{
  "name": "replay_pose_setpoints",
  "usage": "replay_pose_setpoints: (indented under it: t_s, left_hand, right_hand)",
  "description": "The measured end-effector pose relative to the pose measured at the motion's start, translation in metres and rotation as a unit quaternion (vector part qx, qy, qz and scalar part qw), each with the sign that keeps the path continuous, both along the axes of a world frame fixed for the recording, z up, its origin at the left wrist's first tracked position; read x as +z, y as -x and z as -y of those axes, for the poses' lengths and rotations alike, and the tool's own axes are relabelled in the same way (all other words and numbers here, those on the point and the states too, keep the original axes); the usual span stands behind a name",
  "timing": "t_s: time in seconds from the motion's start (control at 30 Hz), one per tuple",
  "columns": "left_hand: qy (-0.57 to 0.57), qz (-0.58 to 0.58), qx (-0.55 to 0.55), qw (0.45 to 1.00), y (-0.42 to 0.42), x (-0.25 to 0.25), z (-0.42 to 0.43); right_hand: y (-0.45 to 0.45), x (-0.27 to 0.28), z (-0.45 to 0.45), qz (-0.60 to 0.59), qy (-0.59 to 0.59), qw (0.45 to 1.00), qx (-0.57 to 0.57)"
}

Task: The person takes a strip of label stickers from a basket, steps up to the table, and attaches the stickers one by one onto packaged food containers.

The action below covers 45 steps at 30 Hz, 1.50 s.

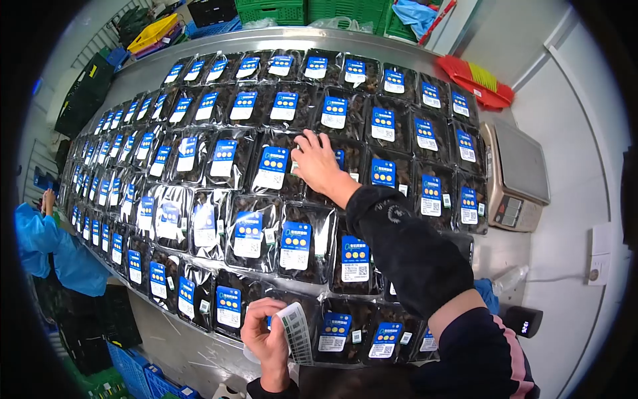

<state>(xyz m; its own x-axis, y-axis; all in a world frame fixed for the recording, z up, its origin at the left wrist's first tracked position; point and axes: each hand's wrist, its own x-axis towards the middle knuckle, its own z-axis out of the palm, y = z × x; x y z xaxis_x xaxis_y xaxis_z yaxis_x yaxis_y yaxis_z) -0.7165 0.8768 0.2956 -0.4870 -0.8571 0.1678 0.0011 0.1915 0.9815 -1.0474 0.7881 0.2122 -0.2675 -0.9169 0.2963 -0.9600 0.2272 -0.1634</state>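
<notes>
Rows of black trays wrapped in clear film, each with a blue and white label, cover the metal table [199, 352]. My left hand [266, 339], low in the view, grips a sheet of small stickers [296, 332], its fingers closed on the edge. Further up, my right hand [318, 163] reaches over a wrapped tray [274, 163], fingertips at its right side near a small sticker. Whether those fingers hold anything is hidden. Small green and white stickers show on some trays, such as a front one [335, 332].
A weighing scale [522, 163] stands right of the trays, below a red and yellow item [477, 81]. Green crates [332, 12] line the back. At the left edge is another person in blue sleeves [50, 243]. Blue crates [133, 372] sit at lower left.
</notes>
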Motion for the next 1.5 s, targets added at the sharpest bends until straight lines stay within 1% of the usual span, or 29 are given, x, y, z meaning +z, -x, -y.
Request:
replay_pose_setpoints:
  t_s: [0.03,0.07,0.1,0.13,0.17,0.2,0.23,0.27,0.3,0.33,0.43,0.5,0.53,0.73,0.8,0.87,0.93,1.03,1.07,1.13,1.17,1.2,1.27,1.33,1.37,1.4,1.43,1.47,1.5]
  left_hand:
    - [0.001,0.000,0.001,1.000,0.001,0.002,0.000]
    - [-0.056,-0.014,0.015,0.998,0.003,0.006,-0.001]
    - [-0.114,-0.025,0.028,0.993,0.003,0.008,-0.001]
    - [-0.133,-0.023,0.041,0.990,0.002,0.006,0.001]
    - [-0.112,0.014,0.059,0.992,0.002,0.003,0.007]
    - [-0.095,0.054,0.079,0.991,-0.001,0.001,0.012]
    - [-0.080,0.050,0.089,0.991,0.001,0.002,0.019]
    - [-0.066,0.047,0.100,0.992,0.004,0.003,0.027]
    - [-0.091,0.020,0.100,0.991,0.005,0.005,0.032]
    - [-0.112,0.017,0.099,0.989,0.005,0.005,0.039]
    - [-0.134,0.013,0.082,0.987,-0.004,0.005,0.056]
    - [-0.132,0.007,0.063,0.989,-0.010,0.002,0.069]
    - [-0.141,0.020,0.061,0.988,-0.011,0.005,0.074]
    - [-0.154,0.061,0.084,0.983,-0.036,-0.005,0.109]
    - [-0.157,0.076,0.083,0.981,-0.050,-0.018,0.120]
    - [-0.169,0.073,0.082,0.979,-0.054,-0.015,0.127]
    - [-0.157,0.035,0.060,0.985,-0.059,-0.018,0.134]
    - [-0.120,-0.022,0.017,0.992,-0.056,-0.018,0.144]
    - [-0.116,-0.034,0.016,0.993,-0.054,-0.018,0.146]
    - [-0.153,-0.038,0.002,0.987,-0.058,-0.017,0.150]
    - [-0.172,-0.040,0.003,0.984,-0.060,-0.019,0.152]
    - [-0.193,-0.040,0.004,0.980,-0.062,-0.021,0.153]
    - [-0.200,-0.045,0.014,0.979,-0.058,-0.021,0.157]
    - [-0.213,-0.025,0.046,0.976,-0.053,-0.017,0.159]
    - [-0.201,-0.005,0.052,0.978,-0.052,-0.016,0.162]
    - [-0.189,0.017,0.057,0.980,-0.052,-0.017,0.165]
    - [-0.188,0.018,0.066,0.980,-0.050,-0.019,0.167]
    - [-0.198,0.007,0.073,0.977,-0.047,-0.017,0.170]
    - [-0.203,-0.004,0.075,0.976,-0.044,-0.017,0.172]
  right_hand:
    - [-0.005,0.004,-0.002,-0.005,0.029,0.999,-0.033]
    - [-0.010,0.008,-0.007,-0.017,0.057,0.996,-0.060]
    - [-0.016,0.016,-0.014,0.033,0.091,0.994,-0.053]
    - [-0.026,0.027,-0.023,0.082,0.122,0.988,-0.047]
    - [-0.043,0.041,-0.039,0.193,0.117,0.974,-0.026]
    - [-0.063,0.049,-0.055,0.341,0.054,0.939,-0.013]
    - [-0.087,0.055,-0.071,0.470,0.034,0.881,0.048]
    - [-0.112,0.061,-0.087,0.591,0.006,0.802,0.088]
    - [-0.135,0.075,-0.103,0.679,-0.031,0.726,0.099]
    - [-0.155,0.084,-0.113,0.718,-0.021,0.691,0.088]
    - [-0.178,0.106,-0.115,0.706,-0.047,0.704,0.057]
    - [-0.188,0.110,-0.105,0.627,0.013,0.778,0.045]
    - [-0.194,0.107,-0.099,0.597,0.066,0.798,0.048]
    - [-0.200,0.101,-0.053,0.562,0.105,0.817,0.070]
    - [-0.170,0.095,-0.020,0.471,0.140,0.869,0.061]
    - [-0.115,0.082,0.030,0.311,0.135,0.940,0.030]
    - [-0.080,0.064,0.070,0.156,0.099,0.982,0.035]
    - [-0.059,0.042,0.115,0.045,0.021,0.996,0.077]
    - [-0.058,0.033,0.123,0.045,0.021,0.996,0.079]
    - [-0.058,0.019,0.136,-0.046,-0.039,0.996,0.063]
    - [-0.056,0.011,0.138,-0.036,-0.087,0.994,0.048]
    - [-0.060,0.012,0.138,-0.035,-0.090,0.994,0.051]
    - [-0.069,0.016,0.132,-0.033,0.033,0.999,-0.017]
    - [-0.087,0.037,0.114,0.042,0.115,0.992,-0.032]
    - [-0.104,0.047,0.102,0.187,0.095,0.977,-0.032]
    - [-0.124,0.054,0.086,0.329,0.070,0.941,-0.034]
    - [-0.144,0.062,0.071,0.474,0.003,0.881,0.004]
    - [-0.164,0.070,0.056,0.605,-0.062,0.793,0.041]
    - [-0.183,0.080,0.041,0.637,-0.079,0.765,0.052]
